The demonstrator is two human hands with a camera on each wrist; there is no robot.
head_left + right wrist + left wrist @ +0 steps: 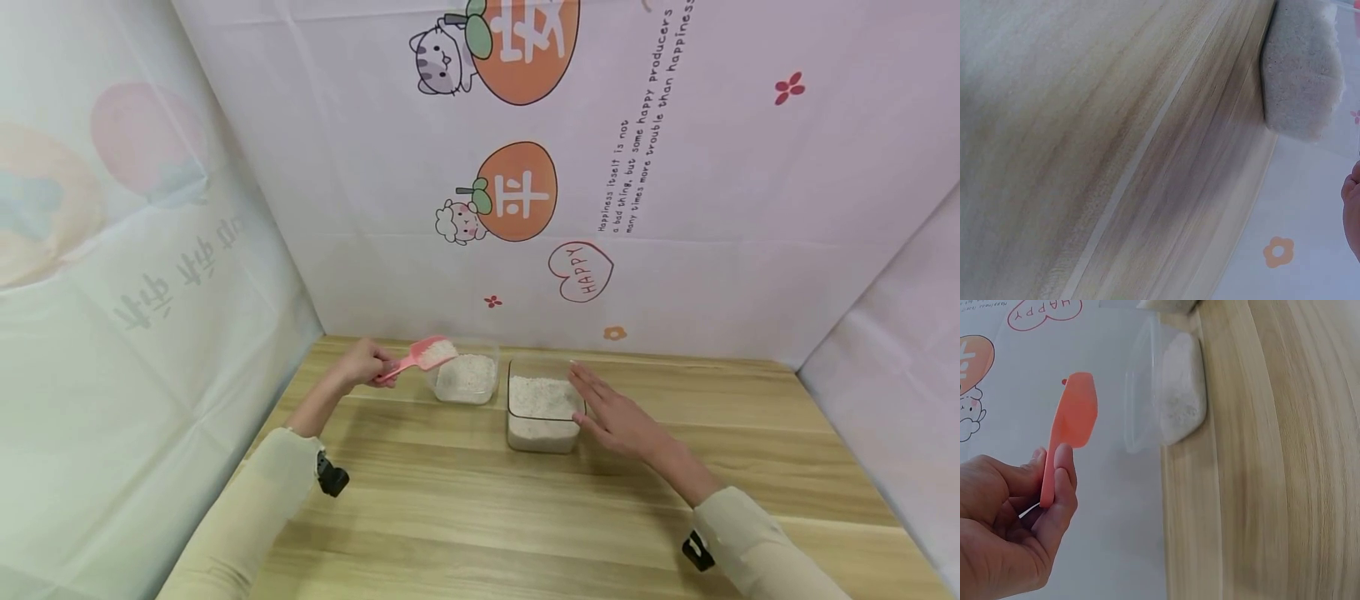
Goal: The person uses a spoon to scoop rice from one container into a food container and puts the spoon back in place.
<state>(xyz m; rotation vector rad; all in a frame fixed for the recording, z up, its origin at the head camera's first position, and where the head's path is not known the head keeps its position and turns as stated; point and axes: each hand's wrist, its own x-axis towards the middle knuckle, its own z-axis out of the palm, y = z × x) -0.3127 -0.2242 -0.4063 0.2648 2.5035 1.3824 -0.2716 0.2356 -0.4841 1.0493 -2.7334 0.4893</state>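
Observation:
My left hand (365,364) pinches the handle of a pink scoop (427,353), whose bowl carries white grainy stuff near the left tub. In the left wrist view the scoop (1075,412) is seen from its underside and edge, held between thumb and fingers. Below and right of it stands a clear plastic tub (467,379), partly filled with the same white grains. Beside that is a larger clear square container (543,421), filled higher. My right hand (617,414) rests at this container's right side, fingers extended along its rim. Only a sliver of the right hand (1352,209) shows in the right wrist view.
Both containers stand on a wood-grain table (450,517), near its back edge. A white printed cloth (360,208) with cartoon pictures hangs right behind them. Another cloth wall (150,375) closes off the left side, and one stands at the right (892,333).

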